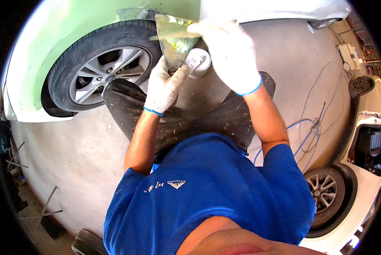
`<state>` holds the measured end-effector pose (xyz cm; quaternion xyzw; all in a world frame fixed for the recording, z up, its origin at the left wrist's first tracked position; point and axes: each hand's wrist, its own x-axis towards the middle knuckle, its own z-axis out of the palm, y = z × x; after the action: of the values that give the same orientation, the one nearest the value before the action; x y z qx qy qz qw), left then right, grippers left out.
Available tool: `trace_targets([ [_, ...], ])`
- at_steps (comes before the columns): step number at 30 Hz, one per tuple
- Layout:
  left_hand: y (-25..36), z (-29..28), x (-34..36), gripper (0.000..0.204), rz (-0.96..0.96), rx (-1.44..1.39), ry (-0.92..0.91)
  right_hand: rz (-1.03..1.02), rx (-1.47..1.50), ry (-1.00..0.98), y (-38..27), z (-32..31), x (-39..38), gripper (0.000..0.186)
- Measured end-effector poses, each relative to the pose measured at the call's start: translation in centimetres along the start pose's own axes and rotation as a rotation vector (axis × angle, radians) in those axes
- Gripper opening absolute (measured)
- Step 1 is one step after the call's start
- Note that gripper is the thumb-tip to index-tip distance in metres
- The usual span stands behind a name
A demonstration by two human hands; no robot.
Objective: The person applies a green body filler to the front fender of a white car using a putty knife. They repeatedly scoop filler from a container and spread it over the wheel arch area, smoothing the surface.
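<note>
My left hand (165,87), in a white knit glove with a blue cuff, grips the lower end of a flat mixing board (170,49). Yellow-green putty (182,43) is smeared over the board's upper face. Above it, my gloved right hand (230,53) is smeared by motion. From its fingertips a thin, pale spreader-like strip (173,35) stretches left across the board, blurred too. Just beyond my left thumb stands a round white can (199,73). A small greyish-white piece (194,63) shows over the can's top; I cannot tell whether my thumb touches it.
A car with a light-green fender (92,17) and its wheel (109,76) stand close on the left. A white car panel (275,9) is ahead. Hose and cable loops (313,127) lie on the floor at right, beside another white car (364,187). Metal strips (46,208) lie lower left.
</note>
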<state>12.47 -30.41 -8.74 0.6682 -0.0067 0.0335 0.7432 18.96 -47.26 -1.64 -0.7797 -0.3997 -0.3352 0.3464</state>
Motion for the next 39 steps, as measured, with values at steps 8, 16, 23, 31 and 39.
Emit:
trace_targets([
  [8, 2.5, 0.2, -0.7, 0.029, -0.215, -0.039, -0.043, 0.158, 0.182, -0.086, 3.6, -0.4, 0.5, 0.023],
  [16, 0.5, -0.6, 0.5, 0.051, 0.299, 0.434, 0.084, 0.619, 0.476, 0.189, 4.6, -1.0, -2.5, 0.022],
  [23, 1.8, -1.3, 3.6, 0.057, 0.767, 1.09, 0.217, 1.164, 1.758, 0.195, 1.1, 2.5, -3.9, 0.033],
  [31, -2.9, -0.2, 2.8, 0.082, 0.535, 1.055, 0.21, 1.073, 1.674, 0.258, 2.0, 2.1, -3.6, 0.037],
  [39, -6.0, -1.7, 1.1, 0.036, -0.052, 0.22, 0.109, 0.708, 0.809, 0.482, 3.7, -0.8, -1.9, 0.03],
])
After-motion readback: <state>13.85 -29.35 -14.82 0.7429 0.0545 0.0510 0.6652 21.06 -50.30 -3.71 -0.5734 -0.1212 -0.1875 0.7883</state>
